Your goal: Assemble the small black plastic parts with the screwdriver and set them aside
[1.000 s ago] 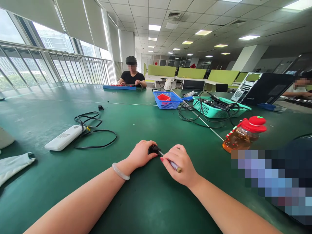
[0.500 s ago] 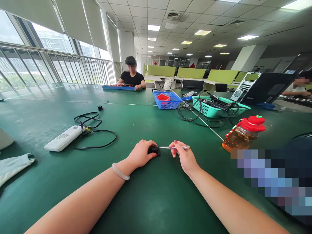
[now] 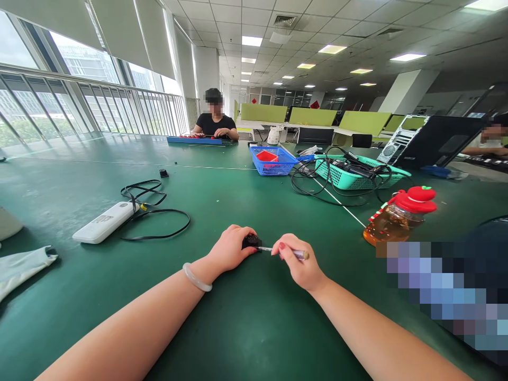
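Note:
On the green tabletop (image 3: 254, 317), my left hand (image 3: 229, 247) is closed around a small black blocky part (image 3: 251, 242), partly hidden by the fingers and thumb. A pale ring circles the left wrist. My right hand (image 3: 299, 262) pinches a slim screwdriver (image 3: 302, 254) with a pale, see-through handle. Its thin metal shaft points left, and the tip meets the lower right side of the black part, though the exact contact is too small to make out.
Left lies a white power bank (image 3: 105, 222) with a looped black cable (image 3: 174, 212). Beyond are a blue basket (image 3: 273, 168), a green basket (image 3: 345, 180) with cables, and a red-lidded bottle (image 3: 397, 219) to the right. A person (image 3: 216, 123) sits at the far side.
My right hand has turned the screwdriver so its handle sits lower and nearer me, and its tip has shifted down along the black part. The left hand keeps its hold.

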Demonstrator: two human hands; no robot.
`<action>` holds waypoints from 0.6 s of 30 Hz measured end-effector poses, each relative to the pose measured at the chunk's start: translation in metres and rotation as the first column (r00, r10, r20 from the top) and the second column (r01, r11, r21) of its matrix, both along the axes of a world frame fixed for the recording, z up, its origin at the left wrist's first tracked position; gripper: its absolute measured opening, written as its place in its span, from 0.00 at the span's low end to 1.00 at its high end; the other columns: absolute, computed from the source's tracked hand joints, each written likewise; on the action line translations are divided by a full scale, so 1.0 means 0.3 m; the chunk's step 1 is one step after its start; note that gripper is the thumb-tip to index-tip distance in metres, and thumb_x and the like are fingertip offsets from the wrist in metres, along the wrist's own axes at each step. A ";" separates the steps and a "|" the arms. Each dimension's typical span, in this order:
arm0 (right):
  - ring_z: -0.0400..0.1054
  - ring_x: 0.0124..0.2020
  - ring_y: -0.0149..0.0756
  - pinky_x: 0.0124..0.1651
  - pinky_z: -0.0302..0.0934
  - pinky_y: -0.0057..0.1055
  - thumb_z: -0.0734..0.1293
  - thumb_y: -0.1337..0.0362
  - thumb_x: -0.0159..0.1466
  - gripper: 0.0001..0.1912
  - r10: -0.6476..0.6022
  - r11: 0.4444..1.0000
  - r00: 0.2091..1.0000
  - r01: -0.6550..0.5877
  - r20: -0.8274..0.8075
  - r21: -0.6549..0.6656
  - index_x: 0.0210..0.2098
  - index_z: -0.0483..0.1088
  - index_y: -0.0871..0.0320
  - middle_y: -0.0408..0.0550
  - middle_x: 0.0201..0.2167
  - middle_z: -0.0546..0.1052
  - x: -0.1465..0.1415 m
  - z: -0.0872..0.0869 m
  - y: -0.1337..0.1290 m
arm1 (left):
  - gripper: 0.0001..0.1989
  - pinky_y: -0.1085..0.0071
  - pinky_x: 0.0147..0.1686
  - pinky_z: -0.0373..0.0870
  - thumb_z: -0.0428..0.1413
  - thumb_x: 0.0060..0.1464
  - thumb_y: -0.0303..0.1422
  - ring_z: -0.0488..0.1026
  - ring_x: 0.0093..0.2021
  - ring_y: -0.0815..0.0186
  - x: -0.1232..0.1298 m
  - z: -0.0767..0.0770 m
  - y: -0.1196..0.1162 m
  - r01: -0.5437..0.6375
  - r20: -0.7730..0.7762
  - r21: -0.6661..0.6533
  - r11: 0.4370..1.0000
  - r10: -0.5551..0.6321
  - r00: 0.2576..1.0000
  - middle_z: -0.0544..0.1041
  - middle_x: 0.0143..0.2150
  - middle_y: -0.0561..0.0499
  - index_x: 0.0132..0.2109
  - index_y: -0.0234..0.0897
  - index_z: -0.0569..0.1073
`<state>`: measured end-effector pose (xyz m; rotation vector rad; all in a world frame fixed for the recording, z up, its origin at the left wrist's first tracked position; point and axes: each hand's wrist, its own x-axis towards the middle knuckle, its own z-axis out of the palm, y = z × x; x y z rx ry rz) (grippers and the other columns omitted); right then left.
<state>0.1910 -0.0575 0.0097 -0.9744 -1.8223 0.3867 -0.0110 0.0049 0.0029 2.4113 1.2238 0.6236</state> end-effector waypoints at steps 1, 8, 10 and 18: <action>0.66 0.27 0.34 0.37 0.62 0.34 0.56 0.60 0.70 0.19 0.027 0.997 0.997 -0.032 0.076 0.066 0.27 0.70 0.55 0.43 0.22 0.72 -0.009 0.004 -0.007 | 0.15 0.57 0.54 0.69 0.60 0.53 0.35 0.70 0.53 0.55 0.000 -0.002 0.001 0.002 0.000 0.007 1.000 -0.002 1.000 0.79 0.47 0.49 0.49 0.43 0.73; 0.63 0.26 0.32 0.44 0.58 0.37 0.57 0.66 0.68 0.13 0.018 0.964 0.964 -0.086 0.264 0.250 0.29 0.68 0.55 0.42 0.23 0.73 -0.034 0.017 -0.021 | 0.16 0.57 0.54 0.69 0.59 0.53 0.35 0.70 0.53 0.54 -0.003 -0.012 0.007 0.008 0.001 0.022 1.000 -0.008 1.000 0.79 0.47 0.49 0.50 0.43 0.73; 0.63 0.26 0.31 0.44 0.57 0.36 0.58 0.65 0.68 0.12 0.013 0.969 0.957 -0.084 0.289 0.234 0.30 0.68 0.55 0.41 0.24 0.73 -0.033 0.014 -0.020 | 0.16 0.57 0.54 0.69 0.59 0.53 0.35 0.70 0.53 0.54 -0.003 -0.012 0.007 0.006 0.002 0.023 1.000 -0.006 1.000 0.79 0.48 0.49 0.50 0.43 0.73; 0.66 0.29 0.32 0.48 0.56 0.38 0.59 0.65 0.68 0.10 -0.035 0.962 0.951 -0.052 0.308 0.270 0.33 0.70 0.55 0.42 0.27 0.76 -0.036 0.011 -0.020 | 0.18 0.58 0.52 0.70 0.59 0.52 0.33 0.72 0.50 0.56 0.000 -0.008 0.002 -0.019 0.023 0.016 1.000 0.018 1.000 0.78 0.48 0.48 0.52 0.42 0.71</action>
